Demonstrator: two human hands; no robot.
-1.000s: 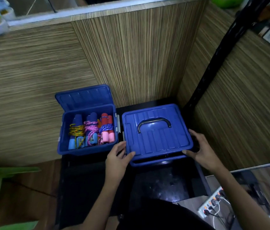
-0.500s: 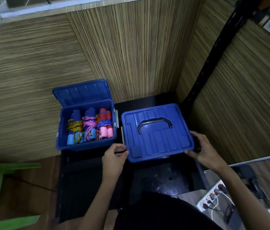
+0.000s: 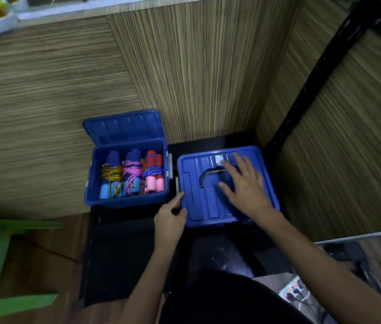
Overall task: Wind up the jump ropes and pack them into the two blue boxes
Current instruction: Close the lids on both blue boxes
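The right box stood closed on the black stand, its lid now fully down. Half a second earlier the right hand held the lid's right edge; now it lay flat on top, fingers straight and spread, over the handle. The left hand stayed at the lid's left front corner, fingers curled on the edge. The left box was just beside it, lid up, with wound jump ropes inside. Probably only this box remained to be closed.
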